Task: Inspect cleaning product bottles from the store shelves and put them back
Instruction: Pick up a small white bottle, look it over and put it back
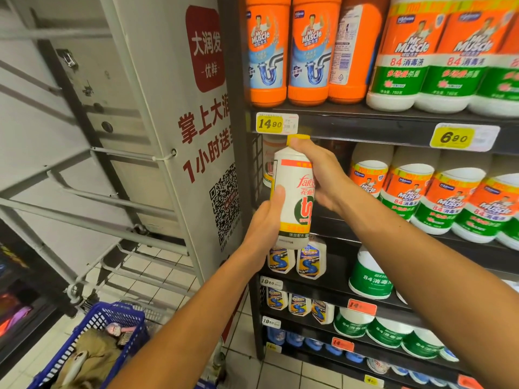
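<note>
From the head camera, a white plastic cleaner bottle with a yellow cap and red-and-green label (295, 192) is held upright in front of the left end of the dark metal shelf unit (365, 127), just below the yellow price tag (269, 124). The left hand (265, 223) wraps its lower body, thumb across the front; the right hand (320, 175) grips the shoulder and neck. This looks like the inspecting step. Putting it back calls for easing it into the gap behind, beside the white-and-orange disinfectant bottles (421, 189), without knocking them.
</note>
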### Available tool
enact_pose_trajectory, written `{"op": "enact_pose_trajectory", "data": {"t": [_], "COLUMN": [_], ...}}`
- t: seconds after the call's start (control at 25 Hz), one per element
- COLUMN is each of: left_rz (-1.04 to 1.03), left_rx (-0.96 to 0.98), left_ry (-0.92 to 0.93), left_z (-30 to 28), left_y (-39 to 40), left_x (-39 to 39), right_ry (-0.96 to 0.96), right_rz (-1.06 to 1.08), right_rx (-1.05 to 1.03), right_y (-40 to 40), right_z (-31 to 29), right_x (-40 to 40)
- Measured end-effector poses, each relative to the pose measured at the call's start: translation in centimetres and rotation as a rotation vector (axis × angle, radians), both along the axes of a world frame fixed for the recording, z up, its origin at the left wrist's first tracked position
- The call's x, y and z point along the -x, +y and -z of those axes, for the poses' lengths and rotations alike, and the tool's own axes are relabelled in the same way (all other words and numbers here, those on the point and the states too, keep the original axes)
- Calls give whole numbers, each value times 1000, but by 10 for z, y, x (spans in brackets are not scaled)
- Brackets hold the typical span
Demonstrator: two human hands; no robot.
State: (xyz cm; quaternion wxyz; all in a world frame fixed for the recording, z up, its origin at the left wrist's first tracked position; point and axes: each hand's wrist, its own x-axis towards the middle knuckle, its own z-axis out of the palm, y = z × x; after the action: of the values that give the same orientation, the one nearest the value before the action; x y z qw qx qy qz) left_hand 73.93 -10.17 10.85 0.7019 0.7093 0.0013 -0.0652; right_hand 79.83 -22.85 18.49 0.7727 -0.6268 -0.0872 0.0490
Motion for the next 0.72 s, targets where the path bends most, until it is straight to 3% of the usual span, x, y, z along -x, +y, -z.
{"op": "enact_pose_trajectory", "data": {"t": [0.28,0.44,0.72], "left_rz": [297,158,-75], "left_rx": [370,378,229], "left_ry": [167,66,-49], "left_z": [0,2,-16], "left_y": [14,5,-5], "left_x": [-5,-3,7], "right_ry": [68,57,61], "right_rz": [-171,-157,-33], "right_rx": [-214,-228,-59], "right_y": [-6,-7,-4], "right_z": [-9,-9,-20], "right_x": [1,0,0]}}
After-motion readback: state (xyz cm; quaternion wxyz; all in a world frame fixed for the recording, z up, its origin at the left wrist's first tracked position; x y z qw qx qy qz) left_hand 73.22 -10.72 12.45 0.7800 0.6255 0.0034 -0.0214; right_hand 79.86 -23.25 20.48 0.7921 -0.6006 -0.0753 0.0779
